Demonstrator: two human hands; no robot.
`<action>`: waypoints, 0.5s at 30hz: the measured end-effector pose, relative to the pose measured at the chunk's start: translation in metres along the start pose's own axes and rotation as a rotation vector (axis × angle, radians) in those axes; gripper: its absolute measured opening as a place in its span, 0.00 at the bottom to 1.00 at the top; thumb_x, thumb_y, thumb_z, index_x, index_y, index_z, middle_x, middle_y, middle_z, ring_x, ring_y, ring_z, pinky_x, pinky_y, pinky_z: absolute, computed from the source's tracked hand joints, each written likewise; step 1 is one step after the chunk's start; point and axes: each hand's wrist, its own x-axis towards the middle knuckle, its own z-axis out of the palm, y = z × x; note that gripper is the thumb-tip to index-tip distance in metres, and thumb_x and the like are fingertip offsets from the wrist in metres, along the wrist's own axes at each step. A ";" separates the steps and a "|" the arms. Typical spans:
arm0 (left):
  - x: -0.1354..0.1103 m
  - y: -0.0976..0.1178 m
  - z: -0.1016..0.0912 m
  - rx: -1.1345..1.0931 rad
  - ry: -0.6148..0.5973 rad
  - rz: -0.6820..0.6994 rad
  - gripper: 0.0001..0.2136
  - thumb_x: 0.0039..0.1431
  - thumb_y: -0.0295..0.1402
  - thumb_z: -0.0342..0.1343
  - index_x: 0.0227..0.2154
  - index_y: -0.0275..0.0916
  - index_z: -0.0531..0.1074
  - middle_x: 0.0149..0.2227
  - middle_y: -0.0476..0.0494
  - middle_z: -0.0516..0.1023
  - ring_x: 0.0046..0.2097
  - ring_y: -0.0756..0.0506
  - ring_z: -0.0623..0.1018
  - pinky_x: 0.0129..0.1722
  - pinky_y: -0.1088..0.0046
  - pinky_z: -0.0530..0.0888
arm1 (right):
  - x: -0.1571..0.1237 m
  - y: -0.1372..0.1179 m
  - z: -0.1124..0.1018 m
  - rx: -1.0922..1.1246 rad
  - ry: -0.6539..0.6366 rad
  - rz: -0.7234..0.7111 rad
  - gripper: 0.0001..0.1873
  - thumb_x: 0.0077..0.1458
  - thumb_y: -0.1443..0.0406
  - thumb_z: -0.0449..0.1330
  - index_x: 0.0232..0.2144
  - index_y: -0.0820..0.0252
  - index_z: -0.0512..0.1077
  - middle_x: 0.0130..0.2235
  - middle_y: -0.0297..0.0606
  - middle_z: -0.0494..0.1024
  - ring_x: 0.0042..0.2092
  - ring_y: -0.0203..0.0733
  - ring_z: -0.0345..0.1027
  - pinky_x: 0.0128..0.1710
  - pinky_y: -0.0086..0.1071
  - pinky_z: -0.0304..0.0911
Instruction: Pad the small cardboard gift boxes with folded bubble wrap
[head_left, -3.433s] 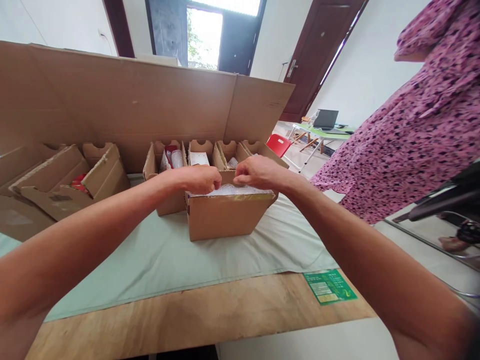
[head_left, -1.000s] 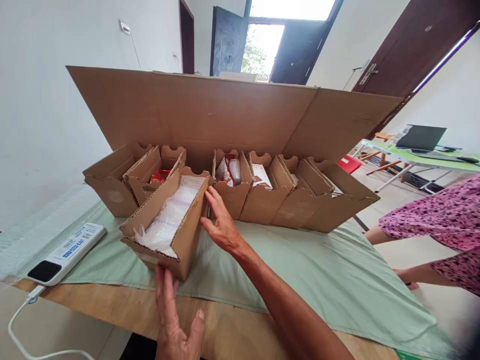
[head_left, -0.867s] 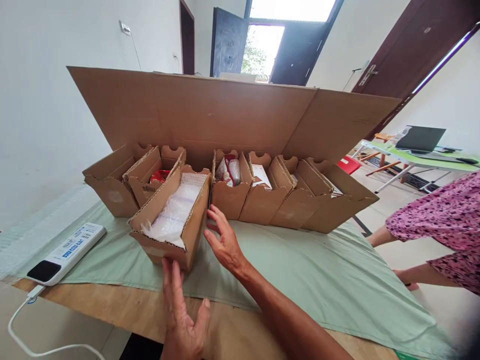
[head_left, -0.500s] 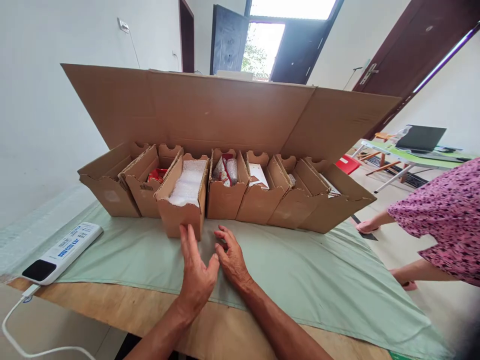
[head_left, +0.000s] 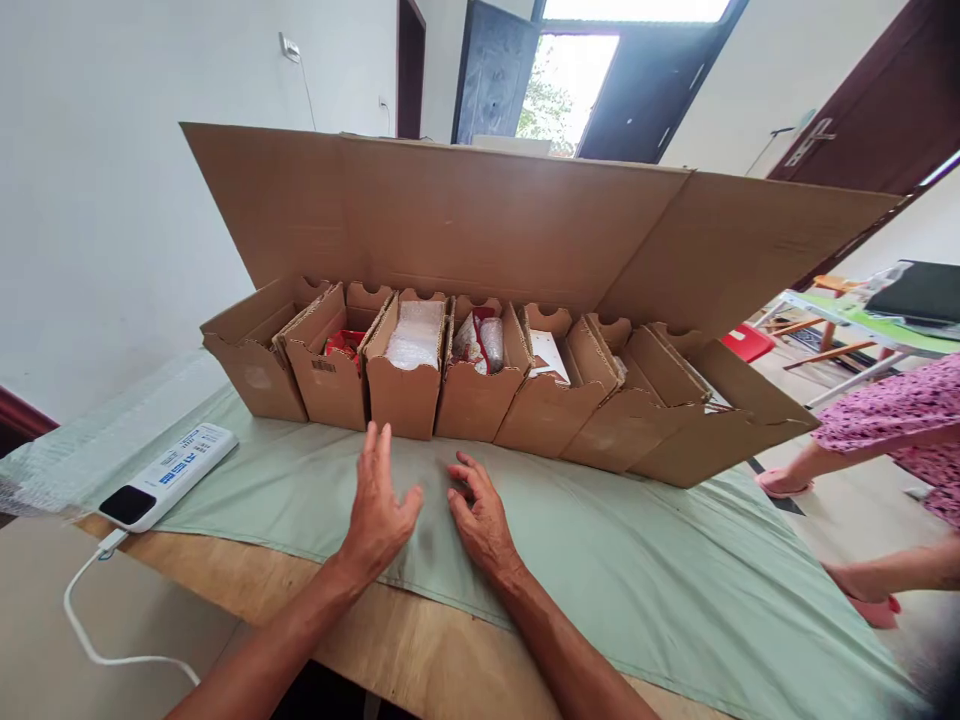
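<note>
Row of seven open-topped cardboard boxes, beyond both hands. Item: bubble-wrap box [head_left: 403, 402], just ahead of the left hand [head_left: 381, 508], filled with translucent white bubble wrap [head_left: 417, 335]. To its left, nearer the wall: box [head_left: 324, 397] with red packet [head_left: 345, 344]; outermost box [head_left: 256, 372], contents not visible. Ahead of the right hand [head_left: 480, 512]: box [head_left: 478, 407] with clear-wrapped item [head_left: 491, 345]. Farther right: box [head_left: 551, 425] with white-and-brown piece [head_left: 547, 357]; two more, contents mostly hidden. Bubble-wrap box: plain brown, upright, notched rear wall. Hands: apart, fingers extended, palms inward; left fingertip contact with its base cannot be told.
</note>
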 end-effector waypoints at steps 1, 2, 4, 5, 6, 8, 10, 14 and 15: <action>-0.006 -0.011 -0.014 0.048 0.007 -0.010 0.36 0.59 0.29 0.54 0.70 0.42 0.51 0.74 0.31 0.47 0.73 0.32 0.54 0.67 0.40 0.60 | 0.000 -0.001 -0.001 0.000 0.000 0.007 0.16 0.54 0.64 0.55 0.44 0.55 0.76 0.62 0.48 0.71 0.59 0.53 0.70 0.47 0.43 0.73; -0.012 -0.024 -0.028 0.098 0.014 -0.027 0.34 0.59 0.30 0.54 0.69 0.41 0.54 0.74 0.30 0.48 0.73 0.31 0.55 0.65 0.39 0.62 | 0.001 -0.004 -0.002 0.000 0.005 0.011 0.16 0.53 0.63 0.55 0.43 0.55 0.76 0.62 0.48 0.72 0.58 0.53 0.70 0.47 0.43 0.73; -0.020 -0.050 -0.052 0.198 0.038 -0.054 0.29 0.60 0.31 0.53 0.65 0.37 0.61 0.71 0.27 0.54 0.72 0.29 0.56 0.64 0.37 0.64 | 0.004 -0.015 -0.002 -0.002 0.002 0.012 0.14 0.54 0.62 0.55 0.42 0.53 0.75 0.57 0.46 0.76 0.54 0.54 0.74 0.44 0.45 0.73; -0.022 -0.061 -0.062 0.238 0.051 -0.059 0.27 0.60 0.32 0.53 0.63 0.35 0.63 0.70 0.25 0.57 0.72 0.28 0.56 0.64 0.37 0.63 | 0.008 -0.025 -0.001 0.000 -0.014 0.005 0.14 0.54 0.61 0.55 0.43 0.50 0.75 0.52 0.43 0.79 0.50 0.54 0.75 0.42 0.46 0.73; -0.024 -0.071 -0.068 0.268 0.062 -0.060 0.26 0.60 0.32 0.53 0.61 0.33 0.65 0.68 0.24 0.60 0.71 0.27 0.56 0.65 0.37 0.62 | 0.012 -0.037 0.001 0.005 -0.045 -0.007 0.14 0.56 0.60 0.55 0.44 0.47 0.74 0.47 0.40 0.81 0.45 0.52 0.77 0.40 0.46 0.73; -0.026 -0.083 -0.075 0.283 0.077 -0.061 0.26 0.60 0.33 0.52 0.61 0.31 0.65 0.65 0.24 0.65 0.71 0.27 0.58 0.66 0.37 0.61 | 0.026 -0.071 0.009 0.010 -0.129 -0.057 0.16 0.60 0.60 0.54 0.50 0.44 0.71 0.38 0.35 0.82 0.36 0.48 0.76 0.37 0.44 0.72; -0.026 -0.085 -0.076 0.241 0.092 -0.086 0.28 0.62 0.33 0.52 0.64 0.33 0.61 0.64 0.27 0.65 0.71 0.29 0.58 0.66 0.39 0.62 | 0.047 -0.110 0.024 -0.031 -0.186 -0.140 0.23 0.62 0.61 0.52 0.59 0.48 0.66 0.35 0.33 0.81 0.33 0.44 0.74 0.38 0.40 0.70; -0.026 -0.080 -0.074 0.140 0.174 -0.172 0.31 0.64 0.34 0.52 0.68 0.37 0.54 0.66 0.28 0.62 0.71 0.30 0.58 0.63 0.39 0.66 | 0.103 -0.169 0.065 -0.277 -0.209 -0.232 0.34 0.62 0.65 0.53 0.69 0.57 0.55 0.35 0.35 0.82 0.37 0.45 0.75 0.44 0.37 0.68; -0.026 -0.080 -0.073 0.128 0.204 -0.176 0.31 0.64 0.34 0.52 0.68 0.37 0.53 0.67 0.27 0.62 0.71 0.30 0.58 0.64 0.39 0.66 | 0.116 -0.176 0.075 -0.331 -0.207 -0.205 0.33 0.61 0.65 0.54 0.68 0.58 0.56 0.35 0.36 0.82 0.37 0.45 0.76 0.44 0.36 0.67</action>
